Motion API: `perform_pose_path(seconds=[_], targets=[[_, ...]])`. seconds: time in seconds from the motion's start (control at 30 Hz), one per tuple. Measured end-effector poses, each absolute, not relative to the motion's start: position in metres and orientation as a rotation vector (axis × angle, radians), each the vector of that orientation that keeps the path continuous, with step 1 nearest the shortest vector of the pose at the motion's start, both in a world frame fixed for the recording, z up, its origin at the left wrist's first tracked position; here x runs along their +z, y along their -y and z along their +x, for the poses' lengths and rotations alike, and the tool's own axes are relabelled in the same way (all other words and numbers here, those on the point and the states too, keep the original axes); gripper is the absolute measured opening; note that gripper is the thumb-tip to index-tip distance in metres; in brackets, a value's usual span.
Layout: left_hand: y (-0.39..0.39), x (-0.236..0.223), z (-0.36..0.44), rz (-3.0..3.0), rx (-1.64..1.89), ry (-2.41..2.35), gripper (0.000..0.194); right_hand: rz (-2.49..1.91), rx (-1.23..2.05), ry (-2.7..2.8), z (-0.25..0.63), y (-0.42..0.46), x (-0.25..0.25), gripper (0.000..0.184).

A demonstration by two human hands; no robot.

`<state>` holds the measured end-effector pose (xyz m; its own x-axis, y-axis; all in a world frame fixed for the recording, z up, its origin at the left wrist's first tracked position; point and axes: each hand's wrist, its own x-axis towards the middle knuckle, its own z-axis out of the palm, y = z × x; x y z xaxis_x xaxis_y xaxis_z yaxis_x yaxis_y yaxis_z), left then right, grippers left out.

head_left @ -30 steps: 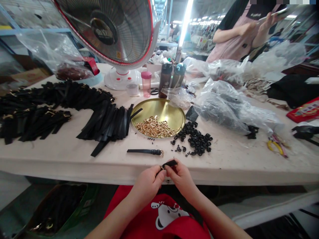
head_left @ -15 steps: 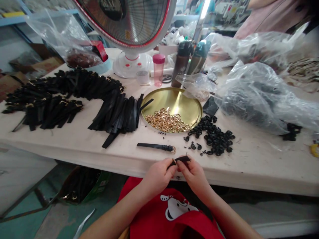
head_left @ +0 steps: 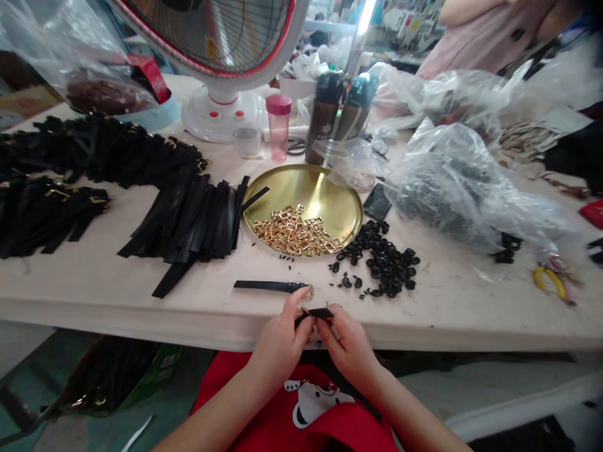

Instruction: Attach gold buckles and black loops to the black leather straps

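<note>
Between my hands at the table's front edge is a black strap (head_left: 321, 312) with a bit of gold metal at its left end. My left hand (head_left: 282, 333) grips that left end, its index finger raised toward the finished-looking buckled strap (head_left: 268, 286) lying just beyond. My right hand (head_left: 346, 339) pinches the strap's other end. Further off, a round gold tray (head_left: 306, 179) bears a heap of small gold buckles (head_left: 294, 231). Right of it lies a pile of black loops (head_left: 389, 260). Flat black straps (head_left: 202, 220) are stacked left of the tray, one tip over its rim.
Bundles of buckled straps (head_left: 108, 147) cover the far left. A fan (head_left: 221, 113), a pink bottle (head_left: 278, 129) and dark bottles (head_left: 324, 119) stand behind the tray. Clear plastic bags (head_left: 452, 182) and yellow-handled pliers (head_left: 549, 282) lie right. A person (head_left: 475, 37) is at the back right.
The view has turned right, so the table's things sit further left. My left index finger has lifted away from the strap toward the buckled strap; both hands still hold the piece.
</note>
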<state>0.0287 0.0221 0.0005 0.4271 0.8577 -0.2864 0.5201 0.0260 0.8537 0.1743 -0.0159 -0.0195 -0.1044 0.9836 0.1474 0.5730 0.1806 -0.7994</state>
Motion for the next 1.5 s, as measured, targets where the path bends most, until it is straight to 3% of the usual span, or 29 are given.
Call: perform_pose_path(seconds=[0.23,0.43,0.53,0.73,1.03,1.5], targets=[[-0.025,0.002,0.029,1.625,0.431,-1.188,0.026,-1.832,0.244,2.044,0.249,-0.013,-0.013,0.02],[-0.015,0.005,0.026,1.6,0.405,-1.155,0.028,-1.97,0.223,2.277,0.27,-0.034,-0.017,0.008],[-0.01,0.011,0.025,1.601,0.434,-1.159,0.029,-1.898,0.372,2.0,0.26,-0.026,-0.011,0.003],[-0.007,0.028,0.032,1.628,0.524,-1.139,0.028,-1.439,1.174,1.221,0.218,-0.004,0.007,0.024],[-0.011,0.028,0.03,1.744,0.614,-1.211,0.026,-0.987,1.66,0.542,0.183,-0.002,-0.001,0.026],[-0.033,0.007,0.029,1.853,0.475,-1.419,0.024,-1.248,1.425,0.644,0.174,-0.014,-0.027,0.023]])
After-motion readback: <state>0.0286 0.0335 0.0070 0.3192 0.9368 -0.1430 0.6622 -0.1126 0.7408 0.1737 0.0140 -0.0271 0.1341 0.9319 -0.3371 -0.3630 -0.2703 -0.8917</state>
